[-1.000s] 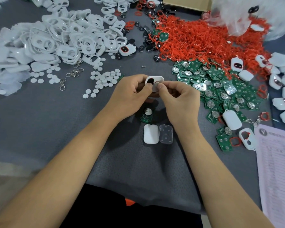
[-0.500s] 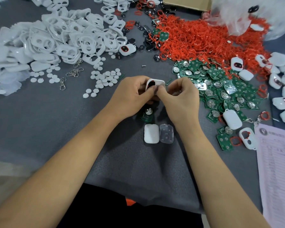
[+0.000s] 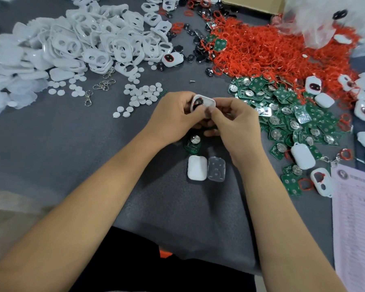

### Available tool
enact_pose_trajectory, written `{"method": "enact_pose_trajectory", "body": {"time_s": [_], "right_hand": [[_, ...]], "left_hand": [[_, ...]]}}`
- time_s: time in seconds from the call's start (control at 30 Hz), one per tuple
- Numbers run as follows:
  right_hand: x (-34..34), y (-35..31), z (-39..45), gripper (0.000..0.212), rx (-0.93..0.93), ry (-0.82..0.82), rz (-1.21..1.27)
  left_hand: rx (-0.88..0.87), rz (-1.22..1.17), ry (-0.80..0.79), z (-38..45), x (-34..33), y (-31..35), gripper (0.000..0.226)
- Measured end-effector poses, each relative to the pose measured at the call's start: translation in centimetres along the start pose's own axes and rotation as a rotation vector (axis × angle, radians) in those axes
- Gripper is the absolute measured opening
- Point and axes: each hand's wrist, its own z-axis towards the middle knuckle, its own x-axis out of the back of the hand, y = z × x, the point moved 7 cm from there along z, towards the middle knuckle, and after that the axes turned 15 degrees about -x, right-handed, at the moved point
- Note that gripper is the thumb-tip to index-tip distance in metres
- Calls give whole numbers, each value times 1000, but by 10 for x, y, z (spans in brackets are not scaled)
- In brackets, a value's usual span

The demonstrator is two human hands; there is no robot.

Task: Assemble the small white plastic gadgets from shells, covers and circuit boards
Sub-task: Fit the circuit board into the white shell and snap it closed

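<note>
We pinch the white shell (image 3: pixel 202 104) between left hand (image 3: pixel 173 116) and right hand (image 3: pixel 236 121), both grips clenched on it, above the tabletop (image 3: pixel 72 144).

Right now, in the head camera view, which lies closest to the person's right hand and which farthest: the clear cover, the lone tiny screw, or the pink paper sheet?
From the right hand:
1. Clear cover, just below the wrist, beside a white shell.
2. Tiny screw, above the hands, toward the left.
3. Pink paper sheet, far off at the right edge.
</note>
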Motion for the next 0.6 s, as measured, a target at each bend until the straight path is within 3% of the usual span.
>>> {"method": "enact_pose_trajectory", "body": {"time_s": [0.17, 0.43, 0.6], "right_hand": [[-1, 1, -1, 14, -33, -60, 105], [-1, 4, 1, 8, -53, -66, 156], [-4, 1, -1, 9, 46, -2, 25]], "left_hand": [[3, -43, 16, -1, 3, -2, 17], [-28, -69, -37, -3, 1, 6, 17], [-33, -87, -53, -2, 1, 6, 19]]}}
